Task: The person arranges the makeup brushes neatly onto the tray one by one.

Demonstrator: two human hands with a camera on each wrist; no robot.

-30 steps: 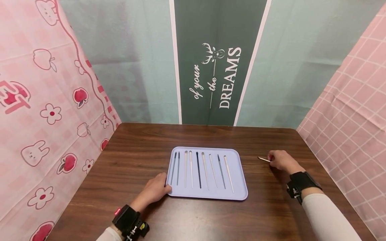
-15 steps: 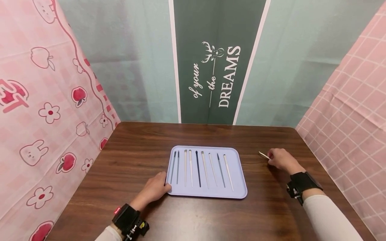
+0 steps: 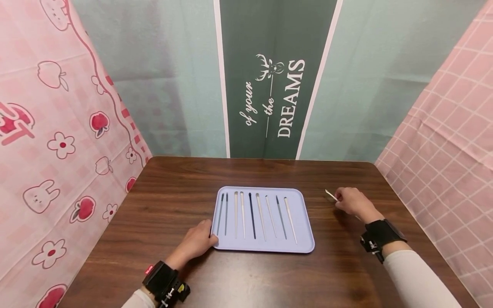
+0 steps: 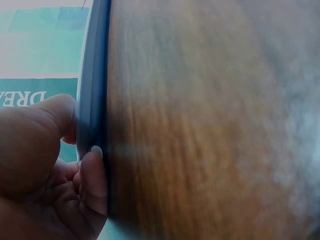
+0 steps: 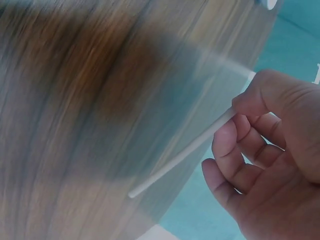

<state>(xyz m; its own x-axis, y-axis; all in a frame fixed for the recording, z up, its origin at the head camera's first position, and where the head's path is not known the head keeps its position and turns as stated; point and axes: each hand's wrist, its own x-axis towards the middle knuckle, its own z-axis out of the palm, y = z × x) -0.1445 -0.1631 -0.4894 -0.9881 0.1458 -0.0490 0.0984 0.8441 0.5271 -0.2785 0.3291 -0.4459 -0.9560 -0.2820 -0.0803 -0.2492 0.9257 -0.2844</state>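
Observation:
A lavender tray (image 3: 305, 241) lies on the wooden table, bearing several slim makeup brushes (image 3: 252, 216) side by side in a row, heads toward the back. My left hand (image 3: 195, 240) grips the tray's front left corner; in the left wrist view, thumb and fingers sit on either side of the tray's edge (image 4: 91, 75). To the right of the tray, my right hand (image 3: 352, 202) pinches another makeup brush (image 3: 330, 195) between thumb and fingers. Its pale handle (image 5: 180, 157) sticks out from the fingertips in the right wrist view, tilted over the table.
The brown wood table (image 3: 246, 282) ends at a teal and dark green cloth (image 3: 265, 145) behind. Pink patterned cloths hang at the left (image 3: 77, 179) and right (image 3: 435, 141). A small pale thing (image 5: 271, 4) shows at the top of the right wrist view.
My right hand has lifted slightly and moved a little left with the makeup brush, whose angle has tilted. My left hand keeps its grip on the tray, which stays in place.

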